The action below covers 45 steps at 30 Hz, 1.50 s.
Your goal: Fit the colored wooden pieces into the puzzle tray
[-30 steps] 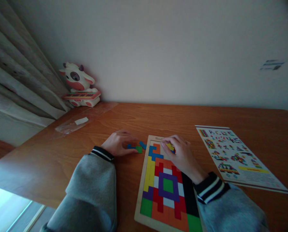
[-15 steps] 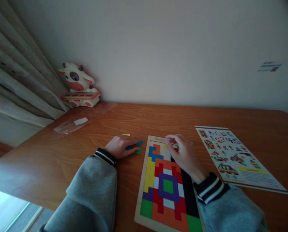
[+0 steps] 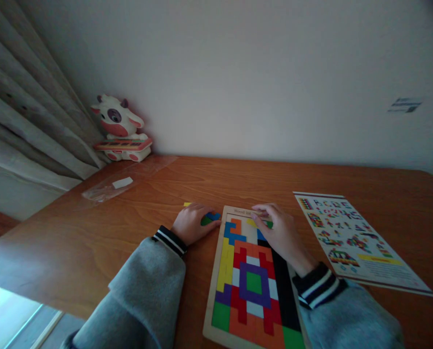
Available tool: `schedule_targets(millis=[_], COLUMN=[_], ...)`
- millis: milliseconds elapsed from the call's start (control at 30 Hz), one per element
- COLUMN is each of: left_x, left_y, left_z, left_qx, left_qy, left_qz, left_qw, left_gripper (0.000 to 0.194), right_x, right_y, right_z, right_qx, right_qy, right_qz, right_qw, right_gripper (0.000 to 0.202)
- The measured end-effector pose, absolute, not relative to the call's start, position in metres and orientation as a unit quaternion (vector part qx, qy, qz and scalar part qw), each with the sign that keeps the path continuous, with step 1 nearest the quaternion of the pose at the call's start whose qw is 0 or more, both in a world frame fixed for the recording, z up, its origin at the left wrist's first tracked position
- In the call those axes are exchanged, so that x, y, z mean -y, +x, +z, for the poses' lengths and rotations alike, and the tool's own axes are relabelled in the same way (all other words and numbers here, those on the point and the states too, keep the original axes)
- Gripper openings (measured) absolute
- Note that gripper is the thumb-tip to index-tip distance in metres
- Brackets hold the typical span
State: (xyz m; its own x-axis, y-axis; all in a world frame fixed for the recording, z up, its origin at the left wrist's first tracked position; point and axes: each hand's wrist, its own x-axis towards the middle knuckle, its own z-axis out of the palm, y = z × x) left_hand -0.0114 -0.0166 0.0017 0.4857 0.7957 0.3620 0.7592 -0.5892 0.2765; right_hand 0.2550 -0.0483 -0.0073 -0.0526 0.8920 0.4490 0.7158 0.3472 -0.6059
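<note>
A wooden tray puzzle (image 3: 214, 286) lies before me, much of it filled with colored block pieces. Left of its upper corner, my left hand (image 3: 192, 224) curls its fingers round a blue puzzle piece (image 3: 214, 216). Beside that, a green puzzle piece (image 3: 205, 220) shows under the same hand, whose thumb tip reaches the tray's edge. A yellow piece (image 3: 187, 204) peeks out behind the knuckles. Over the tray's upper right corner, my right hand (image 3: 276, 232) has thumb and fingers bent close together. What lies between them is hidden. Green and blue pieces partly show beneath it.
A printed pattern sheet (image 3: 350, 228) lies right of the tray. Clear plastic wrapping (image 3: 103, 191) with a white label is at the left. A cow-shaped toy keyboard (image 3: 123, 131) stands by the curtain (image 3: 30, 106), against the wall.
My left hand has moved right toward the tray, and the blue piece has come down beside the green one. My right hand stays at the upper right corner, barely shifted.
</note>
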Motion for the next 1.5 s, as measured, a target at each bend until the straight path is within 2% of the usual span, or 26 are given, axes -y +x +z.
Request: schedule_targets(millis=[233, 533, 667, 867, 1033, 1167, 1300, 1500], left_x=[0.018, 0.009, 0.009, 0.007, -0.001, 0.0, 0.002, 0.002], left_y=[-0.01, -0.017, -0.015, 0.012, 0.031, 0.034, 0.033, 0.03], left_z=[0.003, -0.006, -0.007, -0.01, -0.012, -0.009, -0.008, -0.012], left_qx=[-0.485, -0.448, -0.433, -0.452, -0.442, -0.437, -0.421, -0.394], left_qy=[0.847, 0.849, 0.831, 0.737, 0.769, 0.798, 0.768, 0.737], left_qz=[0.215, 0.28, 0.345, 0.448, 0.406, 0.36, 0.415, 0.466], left_qw=[0.037, -0.004, 0.054, 0.225, 0.222, 0.208, 0.246, 0.292], left_gripper=[0.023, 0.026, 0.024, 0.022, 0.022, 0.022, 0.023, 0.035], right_x=[0.047, 0.044, 0.035, 0.023, 0.023, 0.026, 0.028, 0.031], right_y=[0.261, 0.264, 0.275, 0.293, 0.294, 0.291, 0.29, 0.289], right_z=[-0.014, -0.015, -0.014, -0.025, -0.03, -0.026, -0.02, -0.016], right_qx=[0.751, 0.737, 0.707, 0.619, 0.579, 0.582, 0.592, 0.637], right_qy=[-0.554, -0.55, -0.57, -0.614, -0.615, -0.611, -0.617, -0.617], right_qz=[0.129, 0.15, 0.153, 0.174, 0.167, 0.164, 0.156, 0.154], right_qw=[0.334, 0.362, 0.389, 0.458, 0.508, 0.511, 0.494, 0.436], right_gripper=[0.021, 0.019, 0.024, 0.033, 0.037, 0.036, 0.032, 0.027])
